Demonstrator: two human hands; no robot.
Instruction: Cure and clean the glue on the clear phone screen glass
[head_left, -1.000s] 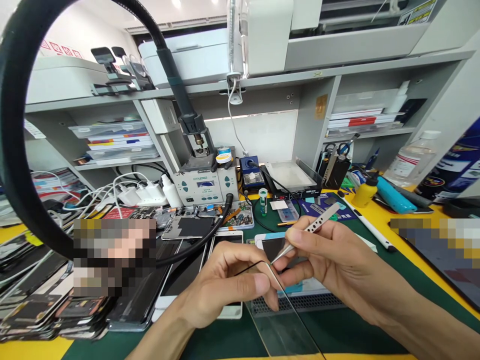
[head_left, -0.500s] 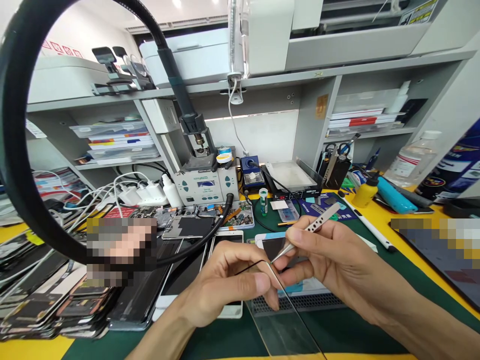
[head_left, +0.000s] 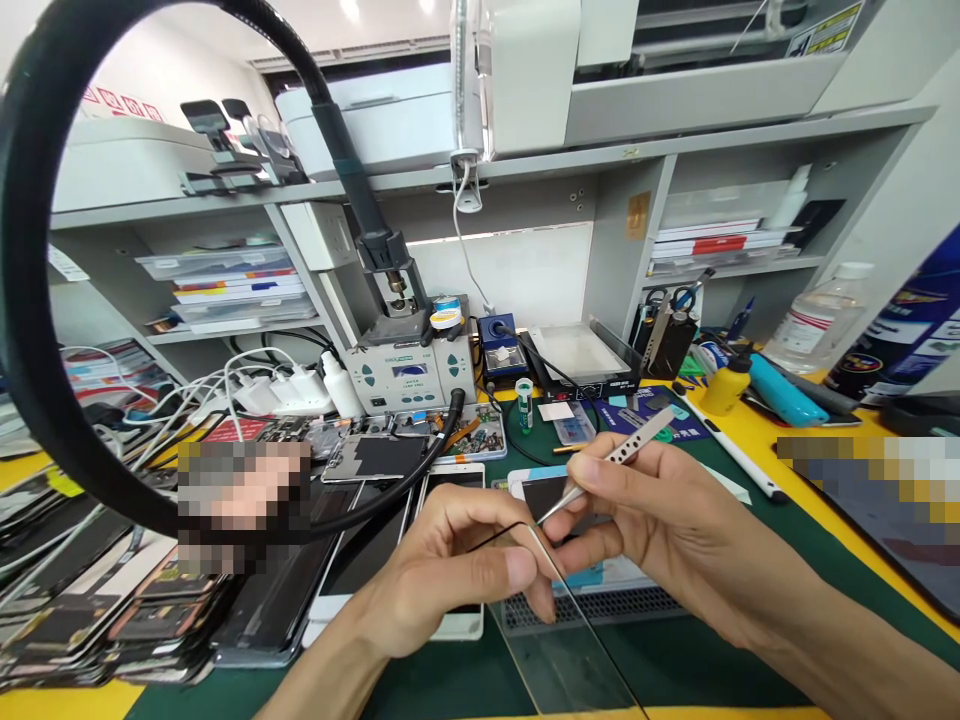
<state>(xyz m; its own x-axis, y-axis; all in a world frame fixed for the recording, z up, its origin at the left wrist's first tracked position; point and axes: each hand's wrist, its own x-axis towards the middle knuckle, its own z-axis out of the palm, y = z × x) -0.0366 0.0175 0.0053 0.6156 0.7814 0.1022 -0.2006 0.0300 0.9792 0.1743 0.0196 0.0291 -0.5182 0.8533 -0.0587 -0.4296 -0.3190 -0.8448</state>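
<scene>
My left hand pinches a clear glass panel with a thin dark edge, near its upper corner. The panel is tilted, and its lower end reaches the bottom of the view. In my right hand is a pair of metal tweezers with holes along the handle. The tips of the tweezers meet the panel's edge close to my left thumb; whether they grip anything there is too small to tell. Behind my hands lies a phone with a white frame, partly hidden, beside a dark perforated strip.
A thick black hose loops across the left side from a hot air station. Stacked phone parts fill the left of the green mat. Toward the right are a yellow bottle, a white pen-like stick and a dark tablet-like panel.
The view has shifted very slightly. Both hands, the glass panel and the tweezers stay in nearly the same position.
</scene>
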